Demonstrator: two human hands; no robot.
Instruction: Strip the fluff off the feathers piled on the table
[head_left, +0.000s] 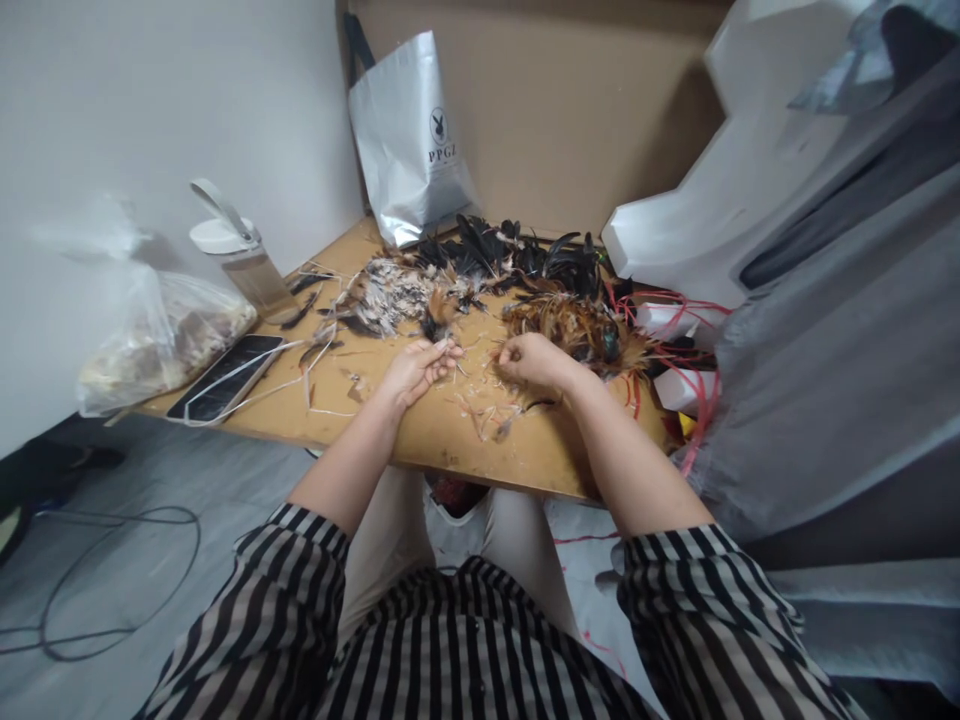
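Note:
My left hand [421, 370] pinches a small bunch of dark and brown feathers [437, 322] by the lower ends, just above the tabletop. To its right, my right hand [534, 362] is closed, thumb and finger together; a bit of orange shows by the fingertips, too small to make out. Beside and behind that hand lies a heap of golden-brown feathers [574, 325]. A pile of pale, whitish feathers [390, 292] is behind my left hand, and long black feathers [487, 245] lie along the back. Feather scraps [487, 412] are scattered between and below my hands.
The wooden table [465, 455] also holds a silver bag [401, 130], a bottle [255, 275], a plastic bag [161, 340] and a phone [225, 378] with a white cord across it. Red string [705, 405] tangles around white blocks on the right, near a grey curtain [847, 350].

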